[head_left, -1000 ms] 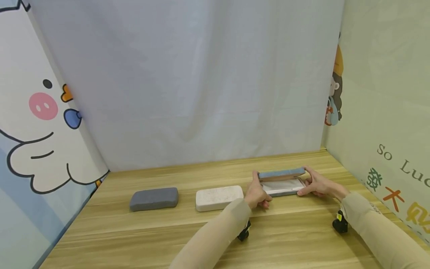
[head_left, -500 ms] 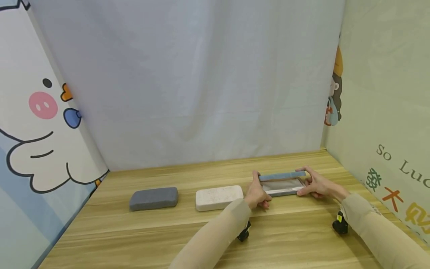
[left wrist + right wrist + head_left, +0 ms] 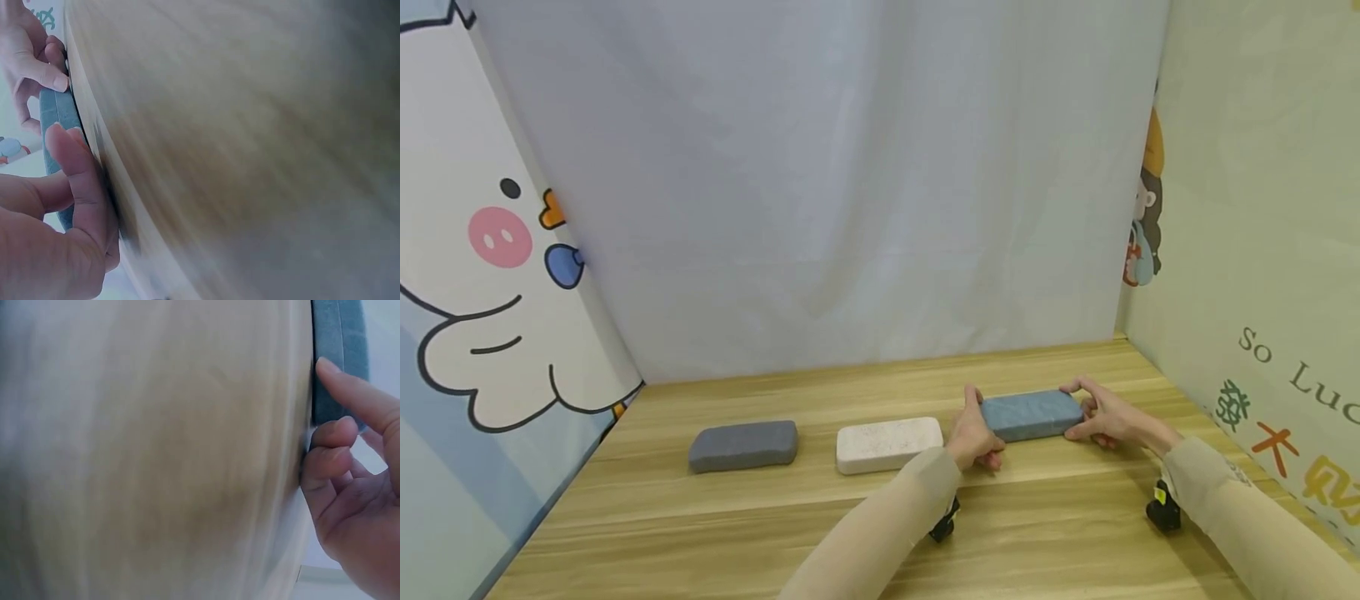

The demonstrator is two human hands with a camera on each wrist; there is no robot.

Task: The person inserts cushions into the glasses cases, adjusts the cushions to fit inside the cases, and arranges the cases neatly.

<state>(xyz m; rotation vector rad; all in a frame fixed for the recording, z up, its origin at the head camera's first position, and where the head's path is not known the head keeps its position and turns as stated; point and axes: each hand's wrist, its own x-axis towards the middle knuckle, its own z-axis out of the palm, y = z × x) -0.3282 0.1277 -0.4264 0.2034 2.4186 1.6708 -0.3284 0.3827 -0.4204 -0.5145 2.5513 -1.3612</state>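
Observation:
A blue glasses case (image 3: 1032, 416) lies on the table with its lid down. At its left end, my left hand (image 3: 973, 433) holds it between thumb and fingers. My right hand (image 3: 1108, 414) grips the opposite end, the thumb on the front side and the index finger at the back corner. The left wrist view shows the case (image 3: 52, 112) edge-on between both hands. In the right wrist view, the right thumb touches the front of the case (image 3: 340, 344), while the other fingers curl near its end. The case's inside is hidden.
A white case (image 3: 889, 444) lies just left of my left hand, with a grey case (image 3: 743, 446) farther left. The wooden table (image 3: 760, 533) meets a white curtain (image 3: 820, 208) at the back and a printed panel (image 3: 1247, 250) on the right.
The blue glasses case's lid has come down from raised to fully closed, hiding the pale interior. Both hands have stayed at the two ends of the case. The other two cases have not moved.

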